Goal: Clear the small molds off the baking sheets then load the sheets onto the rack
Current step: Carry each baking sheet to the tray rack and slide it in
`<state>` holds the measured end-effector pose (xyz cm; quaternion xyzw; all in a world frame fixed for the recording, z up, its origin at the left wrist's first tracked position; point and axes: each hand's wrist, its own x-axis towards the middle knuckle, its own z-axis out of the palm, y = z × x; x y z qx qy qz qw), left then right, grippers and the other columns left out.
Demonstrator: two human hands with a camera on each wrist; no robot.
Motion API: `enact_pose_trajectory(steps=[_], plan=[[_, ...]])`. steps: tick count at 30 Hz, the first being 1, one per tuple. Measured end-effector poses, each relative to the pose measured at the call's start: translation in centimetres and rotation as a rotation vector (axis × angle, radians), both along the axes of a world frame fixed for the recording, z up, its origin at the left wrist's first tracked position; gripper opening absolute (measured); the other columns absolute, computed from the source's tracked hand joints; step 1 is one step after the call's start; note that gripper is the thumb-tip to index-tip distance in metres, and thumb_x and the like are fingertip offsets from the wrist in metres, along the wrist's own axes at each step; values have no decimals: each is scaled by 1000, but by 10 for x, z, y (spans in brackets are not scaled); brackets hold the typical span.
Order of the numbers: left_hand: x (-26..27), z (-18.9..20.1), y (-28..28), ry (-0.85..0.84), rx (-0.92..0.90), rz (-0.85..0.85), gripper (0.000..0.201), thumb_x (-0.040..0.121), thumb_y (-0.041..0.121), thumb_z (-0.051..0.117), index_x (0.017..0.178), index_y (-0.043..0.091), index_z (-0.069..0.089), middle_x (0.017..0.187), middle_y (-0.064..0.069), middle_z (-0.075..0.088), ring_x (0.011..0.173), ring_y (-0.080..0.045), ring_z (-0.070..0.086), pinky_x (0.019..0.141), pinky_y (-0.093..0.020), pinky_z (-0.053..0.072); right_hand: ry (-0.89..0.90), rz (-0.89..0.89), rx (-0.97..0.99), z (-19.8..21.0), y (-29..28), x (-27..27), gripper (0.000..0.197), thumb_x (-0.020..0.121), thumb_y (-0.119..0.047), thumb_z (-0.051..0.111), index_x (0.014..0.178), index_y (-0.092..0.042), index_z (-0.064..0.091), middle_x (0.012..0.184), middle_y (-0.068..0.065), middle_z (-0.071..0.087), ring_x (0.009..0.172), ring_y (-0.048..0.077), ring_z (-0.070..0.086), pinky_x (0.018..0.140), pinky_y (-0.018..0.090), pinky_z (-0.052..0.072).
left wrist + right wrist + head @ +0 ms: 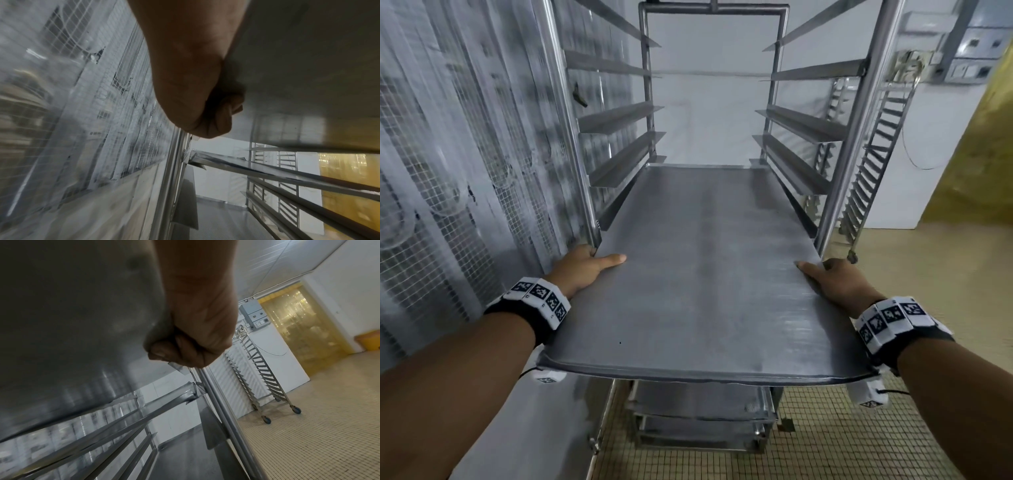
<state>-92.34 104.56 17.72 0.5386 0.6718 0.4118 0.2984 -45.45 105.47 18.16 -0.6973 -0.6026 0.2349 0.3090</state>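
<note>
A bare grey baking sheet (698, 274) lies level, its far half between the side rails of the steel rack (835, 192) and its near half sticking out toward me. My left hand (585, 270) grips the sheet's left edge, thumb on top, fingers curled underneath (222, 113). My right hand (835, 277) grips the right edge the same way, fingers (176, 352) curled under the sheet's underside (82, 321). No molds are on the sheet. Both hands are close to the rack's front posts.
Other sheets (702, 407) sit on lower rails of the rack. A wire-mesh panel behind plastic (448, 171) runs close on the left. A second wheeled rack (265, 378) stands against the white wall, with a yellow strip curtain (300, 324) at the right. Tiled floor (859, 445) below.
</note>
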Motion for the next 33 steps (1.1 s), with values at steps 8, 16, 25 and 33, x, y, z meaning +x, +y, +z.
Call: enact_pose_trajectory(steps=[8, 16, 25, 33], plan=[[-9, 7, 51, 70, -35, -8, 46, 74, 54, 85, 86, 10, 79, 80, -5, 79, 76, -26, 76, 75, -37, 61, -54, -37, -15, 12, 52, -3, 57, 85, -61, 66, 95, -5, 66, 100, 14, 65, 90, 30, 60, 83, 33, 46], [-13, 11, 77, 210, -83, 51, 94, 35, 91, 75, 73, 5, 68, 69, -17, 68, 78, -40, 74, 67, -39, 56, -95, -90, -15, 14, 79, -2, 68, 80, -65, 69, 110, -4, 67, 105, 13, 64, 92, 30, 59, 81, 33, 44], [-11, 25, 63, 274, -149, 5, 53, 75, 61, 81, 72, 9, 72, 74, -7, 73, 73, -27, 73, 62, -28, 52, -147, -75, -19, 24, 58, 7, 55, 81, -63, 69, 97, -10, 73, 98, 12, 70, 83, 26, 62, 74, 29, 44], [-22, 26, 42, 400, -162, -132, 102, 56, 81, 81, 136, 22, 57, 128, 8, 68, 109, -19, 69, 95, -38, 56, -224, 4, -6, 29, 15, 11, 56, 78, -57, 75, 115, -16, 62, 105, 8, 65, 91, 26, 63, 78, 33, 51]])
